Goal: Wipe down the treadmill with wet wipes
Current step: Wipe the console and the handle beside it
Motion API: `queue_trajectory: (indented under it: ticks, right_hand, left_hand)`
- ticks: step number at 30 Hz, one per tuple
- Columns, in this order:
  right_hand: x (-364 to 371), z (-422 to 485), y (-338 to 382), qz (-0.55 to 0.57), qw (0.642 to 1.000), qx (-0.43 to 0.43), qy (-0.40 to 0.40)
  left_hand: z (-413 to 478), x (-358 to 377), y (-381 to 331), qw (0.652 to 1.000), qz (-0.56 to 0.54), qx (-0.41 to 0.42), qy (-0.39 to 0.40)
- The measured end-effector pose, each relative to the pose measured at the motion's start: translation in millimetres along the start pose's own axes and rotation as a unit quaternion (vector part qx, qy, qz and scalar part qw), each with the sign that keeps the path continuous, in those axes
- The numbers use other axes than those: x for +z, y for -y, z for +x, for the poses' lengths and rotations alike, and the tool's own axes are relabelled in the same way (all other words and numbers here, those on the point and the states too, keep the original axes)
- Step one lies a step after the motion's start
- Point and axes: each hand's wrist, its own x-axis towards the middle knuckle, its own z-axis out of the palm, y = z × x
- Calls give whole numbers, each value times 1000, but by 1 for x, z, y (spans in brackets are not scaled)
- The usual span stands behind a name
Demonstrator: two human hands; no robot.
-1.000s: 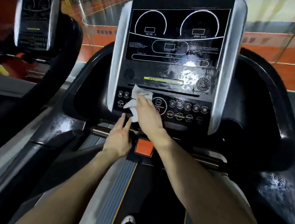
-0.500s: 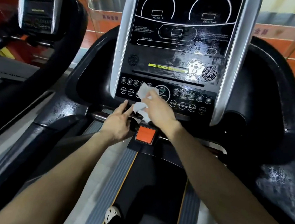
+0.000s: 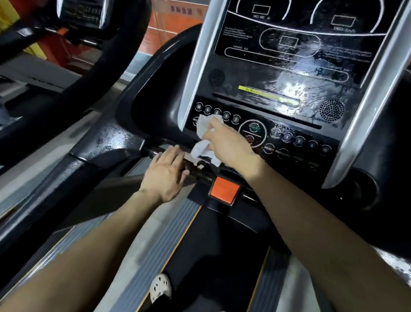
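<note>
Your right hand [image 3: 227, 145] presses crumpled white wet wipe [image 3: 205, 131] onto left buttons of treadmill console [image 3: 293, 76]; grip pinched round wipe; your left hand [image 3: 166, 175] rests on bar [image 3: 150, 152] below console, fingers straight, grip slack, holding nothing; orange button [image 3: 224, 190] just right of it.

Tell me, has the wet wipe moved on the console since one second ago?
Yes. The wet wipe slid left, away from the START button.

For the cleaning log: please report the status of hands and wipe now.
Right hand holds wet wipe against console button panel. Left hand open, resting on crossbar. Nothing blocking.
</note>
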Motion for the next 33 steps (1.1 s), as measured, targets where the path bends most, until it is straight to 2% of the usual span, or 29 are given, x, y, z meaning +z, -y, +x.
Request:
queue_trajectory:
  ticks: [2,5,8,11,14,17,22,24,26,29,31,33]
  right_hand:
    - [-5,-4,-2,-14,1000,-17,-4]
    - [-12,-57,-30,22,998,6,-60]
    - [-18,-88,-42,21,998,67,-8]
    - [-4,-25,-8,-2,999,42,-4]
    - [6,49,45,-17,1000,-18,16]
    - [4,69,52,-8,999,-21,29]
    - [-3,-37,-25,18,1000,-15,-3]
    - [-14,-91,-52,20,1000,19,-9]
    - [-20,-105,-60,16,998,53,3]
    - [-17,-50,-25,-14,1000,2,13]
    - [-10,4,7,29,999,-36,2]
    - [-4,46,35,11,999,-38,20]
  left_hand:
    - [1,0,17,1000,18,-10,13]
    - [5,2,26,1000,8,8,6]
    - [7,7,26,1000,12,-3,-3]
    - [7,6,23,1000,4,-11,7]
    - [9,1,24,1000,-9,-9,16]
    - [11,1,26,1000,-13,-9,14]
    - [8,3,26,1000,-7,-15,4]
    - [7,5,25,1000,-5,-13,4]
    - [5,4,23,1000,-5,-15,1]
    - [5,3,21,1000,3,-19,8]
    - [5,1,20,1000,5,-21,10]
    - [4,-1,20,999,-4,-28,19]
